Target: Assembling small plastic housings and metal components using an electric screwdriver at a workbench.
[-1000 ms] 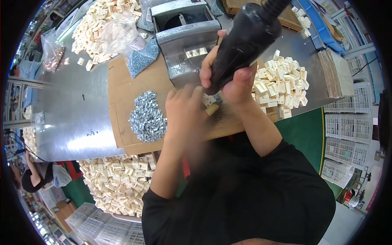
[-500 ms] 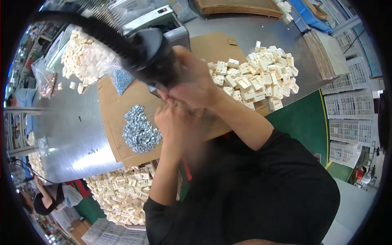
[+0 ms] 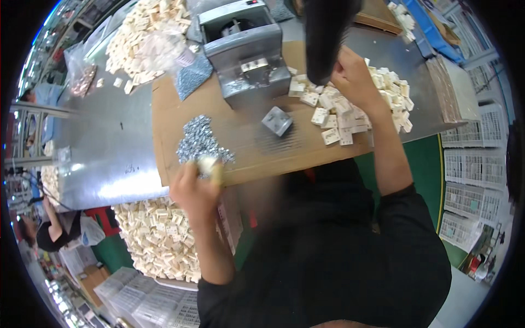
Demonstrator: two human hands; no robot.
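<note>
Parted from the right hand [image 3: 354, 77], the left hand [image 3: 195, 189] now grips a cream block [image 3: 208, 165] by the silver pieces [image 3: 199, 136]; the right's hold, behind the black tool [image 3: 327, 41], cannot be told; one low sweep could scatter those pieces

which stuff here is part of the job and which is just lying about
Seems part of the job:
blurred cream piece in the left hand
silver bits beside that hand
black tool by the right hand
grey metal block

Seems just lying about:
white crates, far right
blue bin
bag of coppery bits
</note>
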